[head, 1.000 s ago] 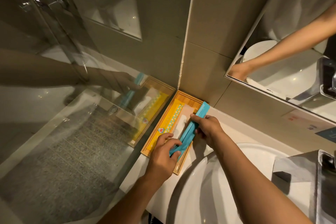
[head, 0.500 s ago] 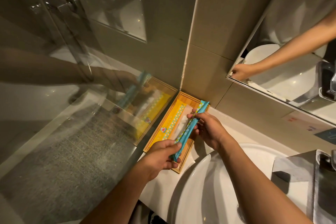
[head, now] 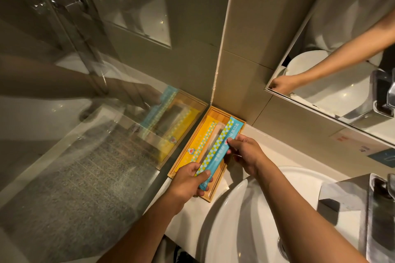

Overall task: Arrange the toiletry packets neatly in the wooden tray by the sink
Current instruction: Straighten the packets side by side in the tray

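A wooden tray (head: 220,111) sits in the corner of the white counter, against the tiled wall and a glass panel. A long yellow packet (head: 197,142) lies flat along the tray's left side. A long blue packet (head: 221,147) with a dotted edge lies face up along the tray's right side. My left hand (head: 188,183) grips the blue packet's near end. My right hand (head: 245,153) pinches its middle from the right. Something pale shows between the two packets; I cannot tell what it is.
A white basin (head: 256,215) lies right of the tray, under my right forearm. The glass shower panel (head: 89,134) on the left reflects the tray. A mirror (head: 342,49) hangs at upper right. A chrome tap (head: 380,209) stands at the far right edge.
The blue packet was on edge between my hands; it has turned face up and lowered along the tray's right side. Both hands kept hold of it.
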